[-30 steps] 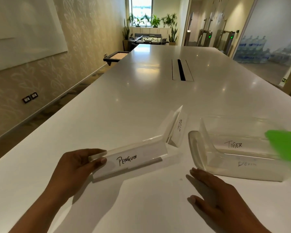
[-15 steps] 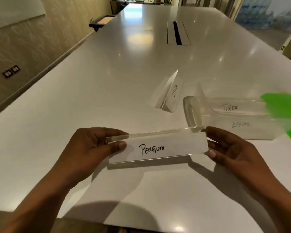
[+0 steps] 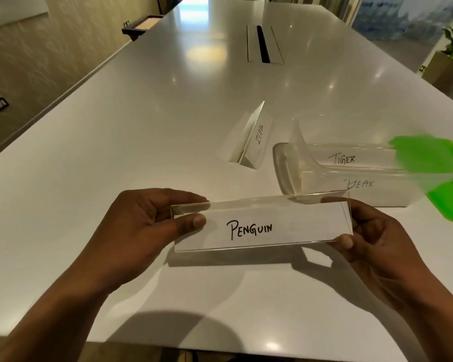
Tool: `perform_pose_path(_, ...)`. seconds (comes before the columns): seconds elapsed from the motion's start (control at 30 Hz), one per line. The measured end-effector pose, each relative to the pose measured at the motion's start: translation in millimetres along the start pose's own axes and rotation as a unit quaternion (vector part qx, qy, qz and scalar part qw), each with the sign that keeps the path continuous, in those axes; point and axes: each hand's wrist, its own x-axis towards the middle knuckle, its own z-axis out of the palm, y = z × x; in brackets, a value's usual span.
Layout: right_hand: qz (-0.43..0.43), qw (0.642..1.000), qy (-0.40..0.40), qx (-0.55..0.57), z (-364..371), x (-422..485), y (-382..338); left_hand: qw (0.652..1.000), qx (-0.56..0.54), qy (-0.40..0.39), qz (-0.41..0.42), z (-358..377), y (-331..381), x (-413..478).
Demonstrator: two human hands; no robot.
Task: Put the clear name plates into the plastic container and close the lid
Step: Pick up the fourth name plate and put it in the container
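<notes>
Penguin plate in both hands, container waiting just beyond its right end.

The left hand (image 3: 147, 226) pinches the left end of the clear acrylic name plate marked PENGUIN (image 3: 262, 226), thumb on the front and fingers curled behind. The plate is held above the white table (image 3: 115, 152), long axis running left to right, lettering facing the person. The right hand (image 3: 372, 246) clamps the other end the same way. The clear plastic container (image 3: 284, 168) lies just beyond and to the right, its length roughly parallel to the plate, with the TIGER plate and another inside and a blurred green lid (image 3: 434, 173) at its right end. The right hand is nearer, so a short carry forward-right looks likely.
</notes>
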Motion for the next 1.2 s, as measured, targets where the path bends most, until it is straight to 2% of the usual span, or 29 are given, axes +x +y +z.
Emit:
perform_pose_path(0.2,-0.003,0.999,0.026,0.045,-1.4,-3.2,5.7,0.998,-0.056,-0.010,-0.009,6.1,-2.9,1.2)
perform_pose_path(0.33,-0.012,0.996,0.030,0.077,2.3,-2.1,4.1,0.996,-0.084,0.023,-0.007,6.7,-11.4,1.5)
perform_pose_path(0.5,0.007,0.991,0.048,0.128,7.6,2.2,-3.4,0.985,-0.165,-0.016,-0.039,16.4,-14.8,-2.5)
perform_pose_path(0.6,0.004,0.987,0.049,0.155,9.5,3.7,-6.9,0.981,-0.193,-0.025,-0.022,21.8,-13.0,-2.3)
perform_pose_path(0.67,0.003,0.985,0.051,0.167,9.8,4.2,-9.6,0.979,-0.205,-0.003,-0.012,22.7,-11.1,-1.5)
perform_pose_path(0.73,0.001,0.985,0.044,0.164,9.5,4.7,-12.8,0.978,-0.208,0.022,-0.006,20.9,-9.0,-0.4)
perform_pose_path(0.87,0.007,0.982,0.075,0.175,6.0,4.2,-14.9,0.974,-0.224,-0.024,0.015,18.8,-3.5,-2.1)
perform_pose_path(1.2,-0.013,0.987,0.056,0.148,8.0,1.3,-17.8,0.966,-0.256,0.027,0.009,24.2,8.7,-2.3)
